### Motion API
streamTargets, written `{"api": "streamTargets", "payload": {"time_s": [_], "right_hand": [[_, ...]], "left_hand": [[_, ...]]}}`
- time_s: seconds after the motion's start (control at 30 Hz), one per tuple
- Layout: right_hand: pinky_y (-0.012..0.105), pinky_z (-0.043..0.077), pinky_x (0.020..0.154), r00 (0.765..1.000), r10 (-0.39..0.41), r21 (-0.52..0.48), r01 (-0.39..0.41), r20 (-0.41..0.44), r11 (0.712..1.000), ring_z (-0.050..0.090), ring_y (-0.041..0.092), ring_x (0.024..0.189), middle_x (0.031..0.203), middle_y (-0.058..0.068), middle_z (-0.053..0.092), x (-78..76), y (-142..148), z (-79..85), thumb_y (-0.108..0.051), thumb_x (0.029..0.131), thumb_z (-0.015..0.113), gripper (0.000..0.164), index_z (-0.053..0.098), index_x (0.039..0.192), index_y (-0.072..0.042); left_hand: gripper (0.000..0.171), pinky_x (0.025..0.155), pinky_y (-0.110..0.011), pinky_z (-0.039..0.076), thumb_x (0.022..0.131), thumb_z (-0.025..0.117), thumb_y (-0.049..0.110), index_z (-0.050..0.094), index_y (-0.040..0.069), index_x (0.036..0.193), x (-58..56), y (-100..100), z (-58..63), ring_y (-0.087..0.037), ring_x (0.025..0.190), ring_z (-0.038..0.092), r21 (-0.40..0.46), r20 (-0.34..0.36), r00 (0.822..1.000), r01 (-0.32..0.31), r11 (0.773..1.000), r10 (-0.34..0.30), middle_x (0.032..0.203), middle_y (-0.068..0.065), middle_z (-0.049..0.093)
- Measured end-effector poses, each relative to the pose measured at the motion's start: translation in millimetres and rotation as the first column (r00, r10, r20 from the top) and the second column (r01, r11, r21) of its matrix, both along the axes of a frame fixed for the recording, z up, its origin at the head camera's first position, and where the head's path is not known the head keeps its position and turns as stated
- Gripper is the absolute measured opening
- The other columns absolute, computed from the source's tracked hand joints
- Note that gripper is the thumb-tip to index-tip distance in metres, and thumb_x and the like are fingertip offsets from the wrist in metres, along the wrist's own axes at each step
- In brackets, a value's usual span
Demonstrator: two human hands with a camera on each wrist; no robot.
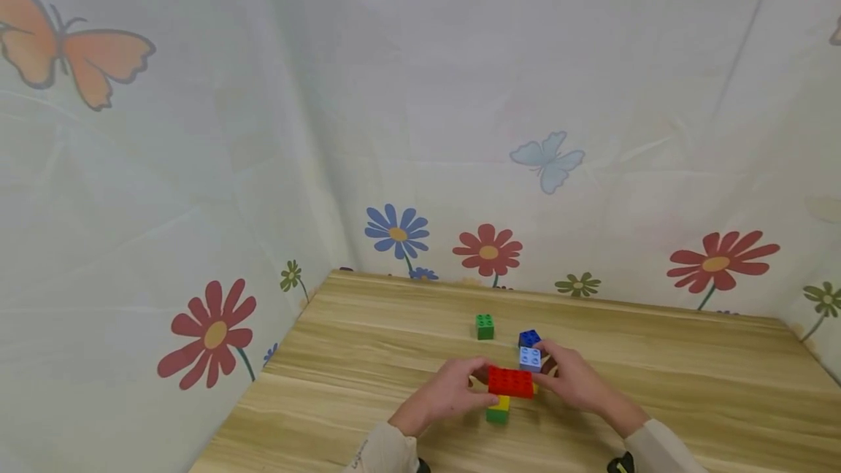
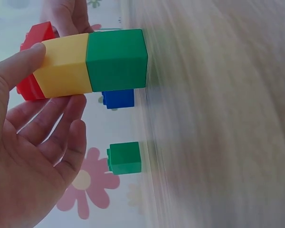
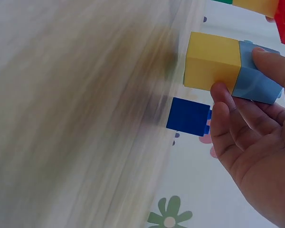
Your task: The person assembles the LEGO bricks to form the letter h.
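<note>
My left hand [image 1: 450,394] holds a stack of toy building bricks between thumb and fingers. The stack has a long red brick [image 1: 510,382] on top, a yellow brick [image 2: 65,65] in the middle and a green brick [image 2: 117,59] at the bottom. Opposite it, my right hand [image 1: 578,384] pinches a light blue brick [image 3: 257,73] joined on top of another yellow brick [image 3: 212,61]. Its thumb lies on the light blue side, with the fingers underneath in the right wrist view. The red brick hides most of that yellow brick in the head view.
A dark blue brick [image 1: 529,339] stands on the wooden table [image 1: 388,320] just beyond the right hand. Farther back and to the left is a separate green brick [image 1: 485,326]. A pale curtain [image 1: 447,93] printed with flowers and butterflies hangs behind the table.
</note>
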State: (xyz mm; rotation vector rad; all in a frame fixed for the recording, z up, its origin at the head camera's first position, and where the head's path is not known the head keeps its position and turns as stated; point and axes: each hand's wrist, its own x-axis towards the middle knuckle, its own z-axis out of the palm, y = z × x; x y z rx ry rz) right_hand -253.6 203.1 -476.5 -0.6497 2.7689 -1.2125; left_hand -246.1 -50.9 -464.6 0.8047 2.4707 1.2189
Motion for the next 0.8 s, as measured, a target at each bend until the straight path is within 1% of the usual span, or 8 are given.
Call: {"api": "streamTargets", "payload": {"time_s": [0.17, 0.23, 0.33, 0.47, 0.6, 0.8], "right_hand": [[0.025, 0.05, 0.068, 1.0, 0.006, 0.023, -0.006, 0.008, 1.0, 0.058, 0.016, 0.084, 0.097, 0.0, 0.06, 6.2, 5, 5.1, -0.027, 0.086, 0.07, 0.036, 0.054, 0.111, -0.007], [0.025, 0.05, 0.068, 1.0, 0.005, 0.029, -0.005, 0.007, 1.0, 0.058, 0.015, 0.084, 0.096, -0.001, 0.06, 7.8, 8, 6.0, -0.028, 0.086, 0.071, 0.036, 0.054, 0.111, -0.008], [0.024, 0.05, 0.067, 1.0, 0.004, 0.033, -0.004, -0.002, 0.999, 0.058, 0.014, 0.084, 0.096, -0.001, 0.06, 9.5, 11, 5.5, -0.026, 0.085, 0.072, 0.036, 0.054, 0.111, -0.008], [0.024, 0.05, 0.066, 1.0, 0.018, 0.031, -0.018, -0.014, 0.999, 0.058, 0.014, 0.084, 0.098, -0.001, 0.06, 11.9, 16, 3.6, -0.025, 0.085, 0.072, 0.038, 0.054, 0.113, -0.007], [0.024, 0.049, 0.067, 1.0, 0.018, 0.028, -0.018, 0.007, 0.999, 0.057, 0.016, 0.085, 0.1, -0.001, 0.059, 14.7, 19, 3.2, -0.027, 0.085, 0.071, 0.04, 0.054, 0.115, -0.007], [0.025, 0.049, 0.068, 0.999, 0.04, 0.032, -0.041, 0.032, 0.999, 0.057, 0.017, 0.086, 0.1, 0.0, 0.059, 18.8, 21, 4.1, -0.029, 0.086, 0.071, 0.043, 0.054, 0.118, -0.005]], "left_hand": [[0.036, 0.078, -0.024, 0.047, 0.085, 0.072, 0.03, 0.06, 0.023, 0.118, -0.1, 1, 0.3, -0.006, 0.092, 0.057, -0.005, -0.026, 0.999, 0.022, 1.0, -0.022, 0.098, 0.018, 0.06], [0.036, 0.078, -0.024, 0.047, 0.085, 0.072, 0.03, 0.06, 0.023, 0.118, -0.4, 1, 0.4, -0.006, 0.092, 0.057, -0.013, -0.035, 0.999, 0.029, 1.0, -0.029, 0.099, 0.018, 0.06], [0.039, 0.078, -0.025, 0.047, 0.085, 0.072, 0.032, 0.059, 0.021, 0.12, -0.4, 1, 1.0, -0.007, 0.093, 0.057, -0.026, -0.043, 0.998, 0.033, 0.999, -0.034, 0.1, 0.018, 0.06], [0.047, 0.079, -0.024, 0.047, 0.085, 0.07, 0.037, 0.056, 0.019, 0.126, -0.1, 3, 2.1, -0.006, 0.096, 0.055, -0.033, -0.038, 0.999, 0.024, 0.999, -0.025, 0.107, 0.016, 0.059], [0.05, 0.081, -0.024, 0.047, 0.085, 0.07, 0.04, 0.055, 0.02, 0.128, 0.2, 5, 4.4, -0.007, 0.098, 0.054, -0.037, -0.031, 0.999, 0.013, 0.999, -0.014, 0.112, 0.015, 0.057], [0.055, 0.083, -0.024, 0.047, 0.084, 0.069, 0.044, 0.054, 0.018, 0.13, 0.0, 10, 8.7, -0.002, 0.097, 0.052, -0.073, -0.049, 0.999, 0.017, 0.997, -0.02, 0.117, 0.015, 0.056]]}}
